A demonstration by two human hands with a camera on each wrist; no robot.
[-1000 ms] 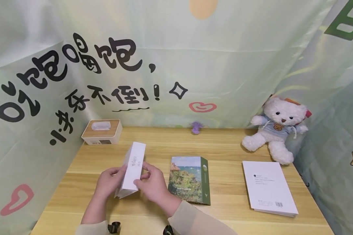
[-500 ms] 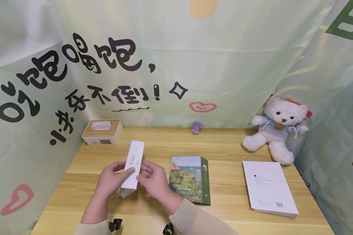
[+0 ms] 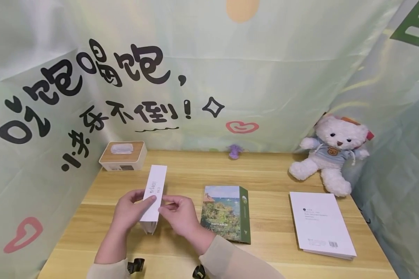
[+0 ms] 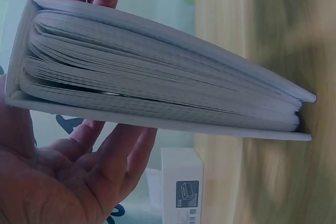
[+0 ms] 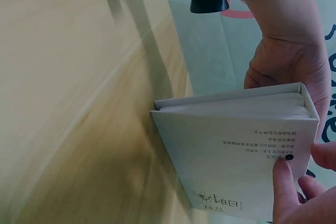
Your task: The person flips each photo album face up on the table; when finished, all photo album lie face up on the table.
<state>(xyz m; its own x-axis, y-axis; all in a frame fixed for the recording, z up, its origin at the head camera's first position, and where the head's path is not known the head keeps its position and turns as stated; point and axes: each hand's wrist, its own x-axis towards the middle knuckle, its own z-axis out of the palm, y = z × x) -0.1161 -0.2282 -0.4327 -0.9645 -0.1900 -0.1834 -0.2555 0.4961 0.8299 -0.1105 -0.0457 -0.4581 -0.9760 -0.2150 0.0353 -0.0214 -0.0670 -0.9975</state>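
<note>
A thick white album [image 3: 155,193] stands upright with its lettered spine facing up. My left hand [image 3: 130,211] grips it from the left, thumb over the spine; in the left wrist view that hand [image 4: 79,171] lies along one cover and the page edges [image 4: 157,77] show between the covers. From the other side my right hand [image 3: 181,215] holds it by the spine edge with thumb and fingers. The right wrist view shows right-hand fingers [image 5: 286,187] on the printed white cover [image 5: 231,156]. A green photo album [image 3: 221,213] lies just right of my right hand.
Another white album [image 3: 322,223] lies flat at the right, below a white teddy bear [image 3: 331,151]. A tissue box [image 3: 123,155] stands at the back left, a small purple toy [image 3: 234,151] at the back middle. Fabric walls [image 3: 265,85] border the wooden table [image 3: 265,170].
The white album has turned more upright and shifted slightly left. My left thumb has come over its spine, and my right hand has moved slightly left with it.
</note>
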